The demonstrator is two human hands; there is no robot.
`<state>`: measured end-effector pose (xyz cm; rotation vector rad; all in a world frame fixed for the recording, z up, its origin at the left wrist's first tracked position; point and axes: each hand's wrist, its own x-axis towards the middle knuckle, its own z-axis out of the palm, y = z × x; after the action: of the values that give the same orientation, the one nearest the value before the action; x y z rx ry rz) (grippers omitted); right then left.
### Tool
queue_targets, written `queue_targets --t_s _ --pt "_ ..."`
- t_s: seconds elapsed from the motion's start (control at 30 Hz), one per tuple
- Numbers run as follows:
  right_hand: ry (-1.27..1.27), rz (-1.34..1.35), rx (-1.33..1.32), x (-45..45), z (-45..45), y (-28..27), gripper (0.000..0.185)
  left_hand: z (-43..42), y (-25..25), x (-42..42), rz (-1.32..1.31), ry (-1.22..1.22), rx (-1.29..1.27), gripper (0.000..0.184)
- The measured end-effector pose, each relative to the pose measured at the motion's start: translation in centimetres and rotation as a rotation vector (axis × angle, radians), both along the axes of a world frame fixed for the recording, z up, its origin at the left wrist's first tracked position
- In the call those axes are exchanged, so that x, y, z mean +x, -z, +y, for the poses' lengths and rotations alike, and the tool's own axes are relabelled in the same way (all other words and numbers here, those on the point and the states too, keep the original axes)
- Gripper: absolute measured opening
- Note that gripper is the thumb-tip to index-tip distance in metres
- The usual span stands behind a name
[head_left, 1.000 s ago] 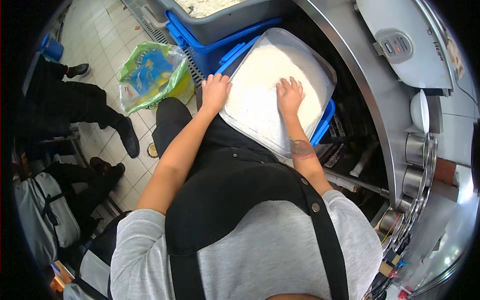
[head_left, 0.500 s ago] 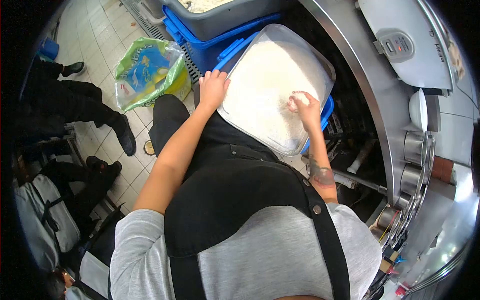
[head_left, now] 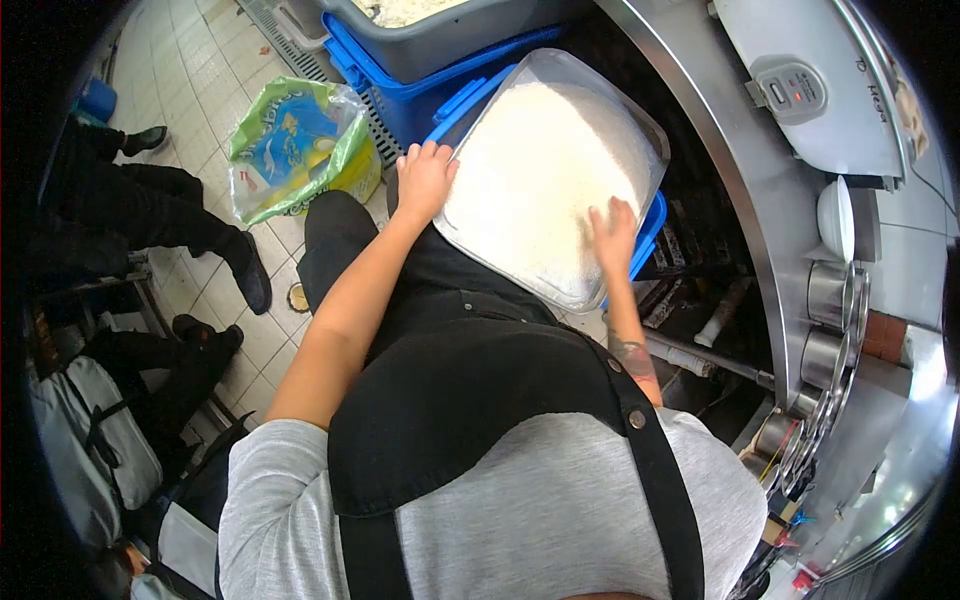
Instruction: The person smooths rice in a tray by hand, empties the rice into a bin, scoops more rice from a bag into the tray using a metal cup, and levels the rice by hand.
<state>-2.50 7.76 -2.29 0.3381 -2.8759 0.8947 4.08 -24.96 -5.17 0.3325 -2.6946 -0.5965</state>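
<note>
A clear plastic tub (head_left: pixel 490 262) of white powder (head_left: pixel 540 165) is tilted across my lap and the blue container beside it. My left hand (head_left: pixel 426 182) rests on the tub's left rim, fingers spread over the edge. Over the powder near the tub's right side is my right hand (head_left: pixel 613 238), a little blurred, its fingers apart and nothing visible in it. Whether its fingertips touch the powder cannot be made out.
A green and blue bag (head_left: pixel 300 150) stands on the tiled floor at left. Behind the tub is a grey bin (head_left: pixel 420 42) with pale contents. A steel counter (head_left: pixel 735 160) curves along the right. Two other people's legs (head_left: pixel 200 220) show at left.
My right hand moved right across the powder, closed round some of it half a second ago, then opened. My left hand stays on the rim.
</note>
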Motion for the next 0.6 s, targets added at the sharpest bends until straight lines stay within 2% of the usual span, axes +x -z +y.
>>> queue_targets --t_s 0.07,0.13,0.3,0.33,0.43,0.53,0.6 --pt "0.070 0.165 0.164 2.8 -2.2 2.5 0.069 -0.1 0.1 -0.1 0.002 -0.001 0.001 0.017" --pt "-0.012 0.080 0.188 5.1 -5.2 2.7 0.078 -0.1 0.1 -0.1 -0.004 0.000 -0.001 0.017" --pt "-0.531 0.127 0.206 3.7 -9.0 1.2 0.050 0.1 0.0 0.0 -0.007 0.001 -0.007 0.017" --pt "-0.564 0.184 0.195 2.4 -9.3 0.6 0.036 0.0 0.0 0.0 -0.006 0.000 -0.008 0.017" --pt "-0.386 0.292 0.184 -2.7 -9.3 2.2 0.032 0.0 0.1 0.0 0.005 0.001 -0.007 0.017" --pt "-0.104 0.369 0.147 -4.5 -9.8 3.0 0.028 0.1 0.0 0.0 -0.003 -0.006 -0.022 0.017" --pt "-0.116 0.321 0.083 -3.2 -10.1 3.2 0.026 0.0 0.2 0.1 0.004 -0.005 -0.017 0.017"
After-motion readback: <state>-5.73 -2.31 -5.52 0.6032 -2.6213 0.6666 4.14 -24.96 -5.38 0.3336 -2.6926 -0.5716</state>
